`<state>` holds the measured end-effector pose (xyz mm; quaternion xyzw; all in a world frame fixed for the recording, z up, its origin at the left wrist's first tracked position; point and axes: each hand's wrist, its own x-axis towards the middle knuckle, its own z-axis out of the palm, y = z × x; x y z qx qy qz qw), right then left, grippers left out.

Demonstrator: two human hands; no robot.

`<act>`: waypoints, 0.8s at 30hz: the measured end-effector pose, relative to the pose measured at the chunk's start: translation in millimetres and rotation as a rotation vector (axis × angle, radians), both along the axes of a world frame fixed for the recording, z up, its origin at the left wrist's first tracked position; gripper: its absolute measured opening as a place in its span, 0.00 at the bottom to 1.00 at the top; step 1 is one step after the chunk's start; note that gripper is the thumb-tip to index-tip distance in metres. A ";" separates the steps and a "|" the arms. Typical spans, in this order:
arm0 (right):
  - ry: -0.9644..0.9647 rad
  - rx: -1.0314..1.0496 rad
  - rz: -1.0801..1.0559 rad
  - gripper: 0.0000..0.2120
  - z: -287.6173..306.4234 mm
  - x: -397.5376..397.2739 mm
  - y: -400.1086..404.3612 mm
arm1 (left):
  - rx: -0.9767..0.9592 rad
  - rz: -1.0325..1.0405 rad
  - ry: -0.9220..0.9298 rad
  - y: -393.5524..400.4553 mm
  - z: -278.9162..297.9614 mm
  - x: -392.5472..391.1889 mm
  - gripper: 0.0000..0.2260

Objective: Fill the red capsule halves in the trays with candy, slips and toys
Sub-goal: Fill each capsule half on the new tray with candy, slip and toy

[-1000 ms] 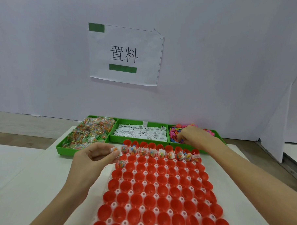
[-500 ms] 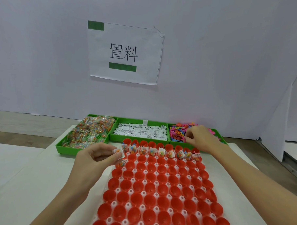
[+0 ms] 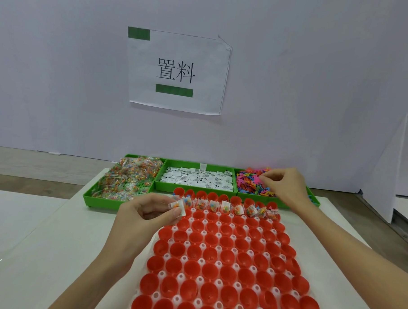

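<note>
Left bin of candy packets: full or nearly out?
Well stocked: candy packets heap across the left bin, with green floor showing only near its front right.

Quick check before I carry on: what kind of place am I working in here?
Probably a packing or assembly workstation. Three green bins hold sorted candy, slips and toys, a tray of red capsule halves lies on a white table, and a printed sign hangs on the partition.

Open room above red capsule halves [image 3: 219,260], green bins [image 3: 160,186] (three, abutting) bar the far edge
</note>
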<state>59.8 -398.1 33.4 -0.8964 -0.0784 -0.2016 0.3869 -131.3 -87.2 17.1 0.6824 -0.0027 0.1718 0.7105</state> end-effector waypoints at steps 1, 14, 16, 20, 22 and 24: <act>0.000 -0.031 -0.001 0.03 -0.1 -1.9 0.2 | -0.001 -0.014 0.000 -2.0 -0.1 -1.1 0.08; 0.032 0.074 -0.068 0.03 -15.6 -2.8 -0.3 | -0.003 -0.041 0.072 -7.0 -5.1 -2.2 0.08; 0.041 0.093 -0.078 0.02 -17.2 -2.4 -1.9 | 0.007 -0.049 0.075 -8.0 -5.5 -2.8 0.07; 0.192 0.409 -0.071 0.03 -19.2 1.0 -2.6 | 0.023 -0.053 0.075 -6.2 -3.7 -3.1 0.07; 0.219 0.573 -0.079 0.03 -19.4 1.1 -1.6 | 0.012 -0.052 0.072 -6.0 -2.9 -3.5 0.06; 0.254 0.722 -0.067 0.02 -17.5 -0.8 -0.2 | 0.008 -0.047 0.078 -6.5 -2.5 -3.6 0.06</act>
